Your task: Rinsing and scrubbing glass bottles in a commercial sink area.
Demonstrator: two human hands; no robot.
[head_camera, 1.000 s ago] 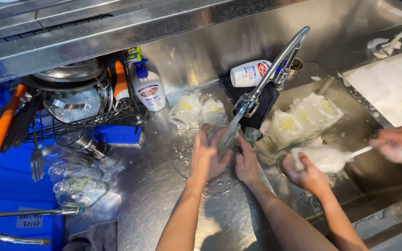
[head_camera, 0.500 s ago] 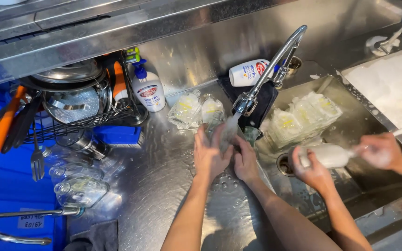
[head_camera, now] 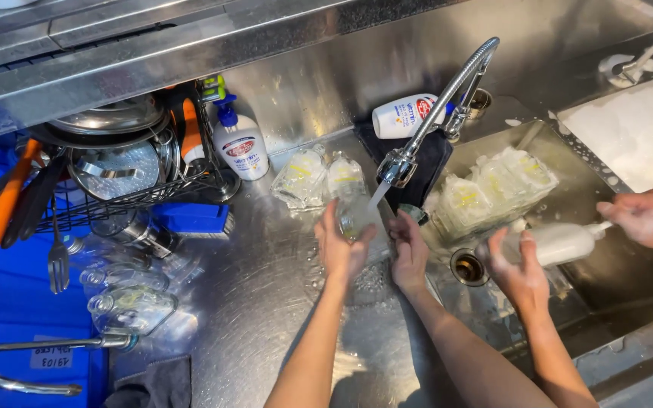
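1. Holding a clear glass (head_camera: 358, 219) between both palms: left hand (head_camera: 339, 245) and right hand (head_camera: 410, 253) cup it, fingers half-curled.
2. Glass sits right under the faucet (head_camera: 398, 168) stream (dead centre between the hands), both equally near; long axis unclear.
3. Co-worker's hands (head_camera: 521, 264) scrub a bottle (head_camera: 561, 243) over the sink (head_camera: 606, 272).

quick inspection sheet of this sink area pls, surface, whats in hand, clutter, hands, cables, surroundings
surface: wet steel counter, sink basin at right
job's things: clear glass item under the tap stream
clutter: clear bags and jars on counter, soap pump bottle, dish rack
grippers: left hand and right hand cup the glass item, bare
cables: nothing seen
surroundings: another person's hands scrub a soapy bottle with a brush; faucet running
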